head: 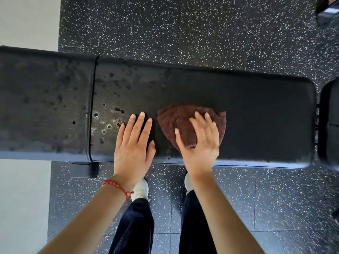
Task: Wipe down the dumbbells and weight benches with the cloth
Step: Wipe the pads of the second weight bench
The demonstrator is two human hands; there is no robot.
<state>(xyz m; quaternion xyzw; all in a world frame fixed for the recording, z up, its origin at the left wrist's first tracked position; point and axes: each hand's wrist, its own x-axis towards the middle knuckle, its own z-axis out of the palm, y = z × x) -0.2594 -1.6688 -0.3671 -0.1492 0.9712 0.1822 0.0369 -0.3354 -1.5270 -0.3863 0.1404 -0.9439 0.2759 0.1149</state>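
A black padded weight bench (256, 110) runs across the view from left to right. Its left part is dull and spotted, while the right part looks dark and even. A crumpled brown cloth (172, 118) lies on the pad near the front edge. My right hand (200, 142) presses down on the cloth with fingers spread over it. Just left of the cloth, my left hand (133, 143) rests flat on the bare pad, fingers straight, a red cord around its wrist. No dumbbell shows.
Speckled black rubber floor (201, 30) lies on both sides of the bench. A white wall (27, 19) stands at the left. Another dark pad (330, 116) adjoins the bench's right end. My feet in white shoes (141, 189) stand close to the front edge.
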